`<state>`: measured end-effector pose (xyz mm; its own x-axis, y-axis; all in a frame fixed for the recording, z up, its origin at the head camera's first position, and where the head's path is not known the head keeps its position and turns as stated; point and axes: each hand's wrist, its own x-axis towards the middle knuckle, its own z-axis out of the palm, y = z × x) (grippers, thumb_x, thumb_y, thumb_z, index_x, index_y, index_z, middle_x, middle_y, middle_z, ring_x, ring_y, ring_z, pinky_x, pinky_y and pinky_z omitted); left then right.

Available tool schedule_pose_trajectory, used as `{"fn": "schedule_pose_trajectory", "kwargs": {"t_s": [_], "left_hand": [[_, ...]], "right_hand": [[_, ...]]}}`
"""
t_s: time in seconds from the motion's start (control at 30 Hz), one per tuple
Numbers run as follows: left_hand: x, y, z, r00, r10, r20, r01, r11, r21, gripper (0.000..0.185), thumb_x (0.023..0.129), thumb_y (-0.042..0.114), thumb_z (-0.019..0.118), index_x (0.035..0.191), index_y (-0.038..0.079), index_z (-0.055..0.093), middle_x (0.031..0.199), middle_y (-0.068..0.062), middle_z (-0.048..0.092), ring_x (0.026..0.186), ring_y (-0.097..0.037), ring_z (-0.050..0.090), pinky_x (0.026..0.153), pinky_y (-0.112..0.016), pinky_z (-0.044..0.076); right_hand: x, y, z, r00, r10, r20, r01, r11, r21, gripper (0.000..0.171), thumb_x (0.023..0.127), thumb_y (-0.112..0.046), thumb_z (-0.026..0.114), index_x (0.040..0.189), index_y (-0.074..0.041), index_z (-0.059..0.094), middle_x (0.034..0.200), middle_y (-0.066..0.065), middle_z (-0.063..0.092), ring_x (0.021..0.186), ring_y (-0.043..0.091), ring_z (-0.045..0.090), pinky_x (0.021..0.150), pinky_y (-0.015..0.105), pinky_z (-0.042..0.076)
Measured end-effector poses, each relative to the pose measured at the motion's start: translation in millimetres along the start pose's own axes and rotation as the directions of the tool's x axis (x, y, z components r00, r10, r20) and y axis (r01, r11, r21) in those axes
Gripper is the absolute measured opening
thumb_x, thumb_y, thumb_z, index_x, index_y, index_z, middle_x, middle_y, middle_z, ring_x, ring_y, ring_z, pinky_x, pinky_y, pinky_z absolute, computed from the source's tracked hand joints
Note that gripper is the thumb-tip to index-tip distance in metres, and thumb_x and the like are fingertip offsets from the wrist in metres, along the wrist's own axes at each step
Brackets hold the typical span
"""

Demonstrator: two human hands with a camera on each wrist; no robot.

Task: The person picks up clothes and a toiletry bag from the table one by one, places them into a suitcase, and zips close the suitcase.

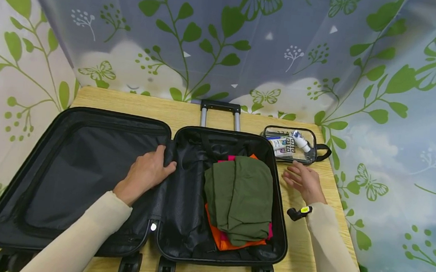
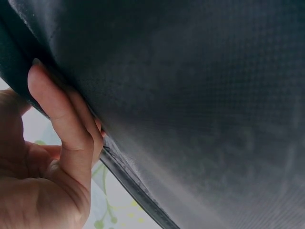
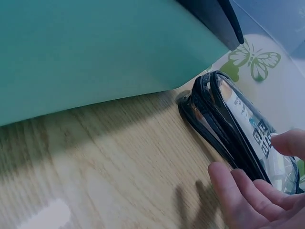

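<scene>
- two hands are working: left hand [image 1: 145,173] is gripping the suitcase divider [image 1: 164,179] at frame centre.
- right hand [image 1: 302,181] is lying open, empty, just beside the clear pouch [image 1: 289,144] on the desk [image 1: 301,255].

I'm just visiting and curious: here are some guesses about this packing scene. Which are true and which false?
1. The suitcase lies open on the wooden table. True.
2. The left hand rests at the hinge between the two halves. True; its fingers curl over the dark lining there.
3. The right hand holds the clear toiletry pouch in the air. False; the pouch lies on the table and the hand is beside it with straight fingers, not gripping it.
4. The olive green folded clothes lie in the left half. False; they lie in the right half, over orange and pink pieces.
5. The pull handle is raised. True.
</scene>
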<state>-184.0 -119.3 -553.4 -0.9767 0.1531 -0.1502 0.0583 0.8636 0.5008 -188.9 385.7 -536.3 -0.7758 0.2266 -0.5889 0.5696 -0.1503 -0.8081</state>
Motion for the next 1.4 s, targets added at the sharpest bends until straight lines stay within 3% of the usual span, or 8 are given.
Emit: {"fn": "schedule_pose_trajectory", "kwargs": {"t_s": [0.1, 0.23, 0.57, 0.8, 0.9, 1.1, 1.23, 1.4], "left_hand": [[2.6, -3.7, 3.8, 1.0, -0.003, -0.002, 0.003, 1.0, 0.005, 0.077, 0.105, 0.047, 0.061, 0.159, -0.005, 0.043, 0.129, -0.033, 0.071, 0.099, -0.048, 0.074, 0.081, -0.059, 0.059], [3.1, -4.3, 4.4, 1.0, -0.003, -0.003, 0.003, 1.0, 0.013, 0.077, 0.105, 0.047, 0.062, 0.158, -0.005, 0.044, 0.129, -0.033, 0.072, 0.098, -0.048, 0.074, 0.08, -0.059, 0.06], [2.7, -2.3, 2.3, 1.0, -0.012, 0.004, 0.012, 1.0, 0.015, 0.077, 0.105, 0.049, 0.063, 0.157, -0.004, 0.046, 0.129, -0.032, 0.072, 0.097, -0.047, 0.074, 0.079, -0.058, 0.06], [7.4, -9.1, 9.9, 1.0, 0.005, -0.008, -0.005, 1.0, 0.023, 0.076, 0.105, 0.048, 0.063, 0.157, -0.004, 0.045, 0.124, -0.032, 0.073, 0.093, -0.047, 0.074, 0.078, -0.059, 0.06], [4.9, -5.6, 5.7, 1.0, 0.01, -0.006, -0.01, 1.0, 0.019, 0.076, 0.105, 0.048, 0.063, 0.156, -0.005, 0.046, 0.123, -0.033, 0.073, 0.092, -0.047, 0.074, 0.076, -0.059, 0.06], [-1.8, 8.0, -9.2, 1.0, -0.01, 0.006, 0.01, 1.0, 0.01, 0.074, 0.105, 0.048, 0.064, 0.155, -0.005, 0.047, 0.124, -0.033, 0.072, 0.09, -0.048, 0.073, 0.076, -0.06, 0.059], [-5.0, 11.5, -12.8, 1.0, -0.012, 0.015, 0.011, 1.0, 0.012, 0.076, 0.106, 0.049, 0.063, 0.155, -0.005, 0.047, 0.126, -0.033, 0.072, 0.094, -0.048, 0.073, 0.079, -0.06, 0.059], [-0.8, 2.6, -3.9, 1.0, -0.017, 0.02, 0.017, 1.0, 0.014, 0.077, 0.106, 0.051, 0.062, 0.157, -0.004, 0.046, 0.128, -0.033, 0.072, 0.094, -0.048, 0.073, 0.077, -0.059, 0.059]], "right_hand": [[3.0, 0.4, -0.5, 1.0, 0.025, 0.008, -0.025, 0.999, 0.034, 0.065, 0.108, -0.035, 0.07, 0.161, -0.009, 0.041, 0.153, 0.015, 0.064, 0.108, 0.015, 0.08, 0.101, 0.032, 0.061], [8.0, 0.9, -2.8, 0.997, 0.072, 0.038, -0.077, 0.985, 0.152, 0.065, 0.11, -0.029, 0.068, 0.165, -0.014, 0.038, 0.132, 0.009, 0.074, 0.113, 0.019, 0.078, 0.103, 0.034, 0.061], [23.9, 2.4, -0.8, 0.978, 0.175, 0.109, -0.205, 0.886, 0.415, 0.037, 0.11, -0.024, 0.067, 0.143, -0.021, 0.051, 0.139, 0.004, 0.066, 0.121, 0.022, 0.073, 0.103, 0.034, 0.061], [28.3, 3.5, -2.9, 0.961, 0.224, 0.161, -0.276, 0.784, 0.556, 0.015, 0.109, -0.019, 0.069, 0.122, -0.015, 0.065, 0.115, 0.006, 0.074, 0.108, 0.025, 0.078, 0.107, 0.034, 0.058], [29.0, 2.5, -4.3, 0.959, 0.233, 0.162, -0.284, 0.785, 0.551, 0.012, 0.108, -0.022, 0.07, 0.117, -0.014, 0.069, 0.107, 0.007, 0.078, 0.102, 0.022, 0.079, 0.101, 0.032, 0.061], [30.4, -2.5, 0.2, 0.968, 0.208, 0.139, -0.249, 0.83, 0.5, 0.012, 0.109, -0.022, 0.068, 0.112, -0.011, 0.074, 0.101, 0.007, 0.08, 0.097, 0.018, 0.079, 0.091, 0.026, 0.063], [29.2, -5.0, 4.2, 0.973, 0.202, 0.113, -0.231, 0.83, 0.508, 0.008, 0.11, -0.016, 0.066, 0.111, -0.01, 0.071, 0.096, 0.007, 0.078, 0.093, 0.017, 0.078, 0.089, 0.025, 0.063], [26.4, -4.5, 6.1, 0.98, 0.18, 0.083, -0.198, 0.869, 0.453, 0.007, 0.112, -0.013, 0.061, 0.114, -0.009, 0.067, 0.094, 0.006, 0.076, 0.09, 0.014, 0.076, 0.084, 0.023, 0.063]]}}
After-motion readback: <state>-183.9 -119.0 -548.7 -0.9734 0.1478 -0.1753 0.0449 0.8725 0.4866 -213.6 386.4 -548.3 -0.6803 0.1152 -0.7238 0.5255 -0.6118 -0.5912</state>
